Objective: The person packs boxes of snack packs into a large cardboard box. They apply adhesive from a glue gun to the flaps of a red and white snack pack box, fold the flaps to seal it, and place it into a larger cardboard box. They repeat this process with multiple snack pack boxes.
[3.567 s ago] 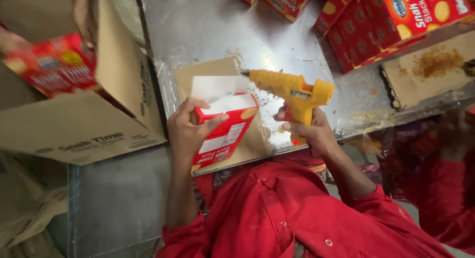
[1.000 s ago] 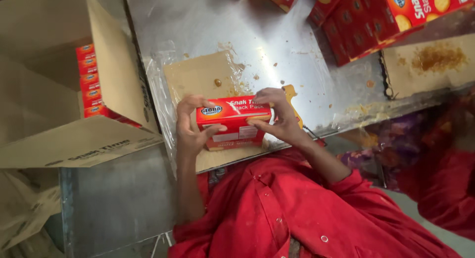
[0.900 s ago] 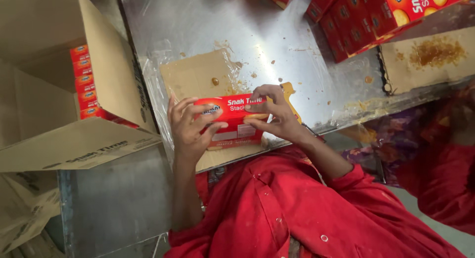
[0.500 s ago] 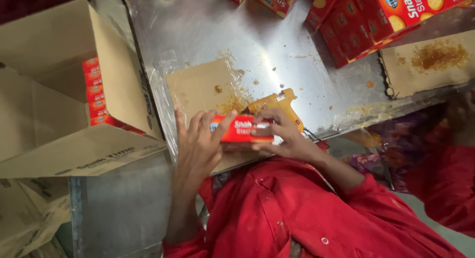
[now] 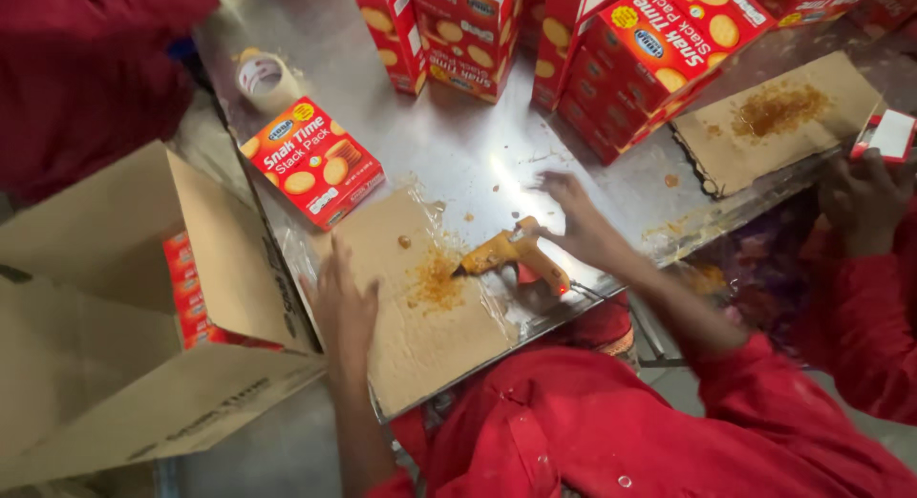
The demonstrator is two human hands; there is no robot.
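Note:
My left hand point(image 5: 344, 307) lies flat and open on the left edge of a brown cardboard sheet point(image 5: 420, 345) stained with glue. My right hand point(image 5: 573, 219) hovers with its fingers spread just right of a yellow glue gun point(image 5: 511, 254), and holds nothing. The gun lies on the sheet with its nozzle pointing left at the glue stain. A red biscuit box point(image 5: 310, 159) lies flat on the metal table point(image 5: 458, 145), up and left of the sheet and apart from both hands.
An open cardboard carton point(image 5: 124, 297) at the left holds red boxes point(image 5: 186, 288) on edge. A tape roll point(image 5: 263, 78) and stacks of red boxes point(image 5: 650, 49) stand at the back. Another stained sheet point(image 5: 774, 121) lies right, where another person's hand point(image 5: 860, 207) holds a box.
Both hands have let go of the red box they held over the sheet. My left hand dropped flat onto the sheet and my right hand moved right, past the glue gun.

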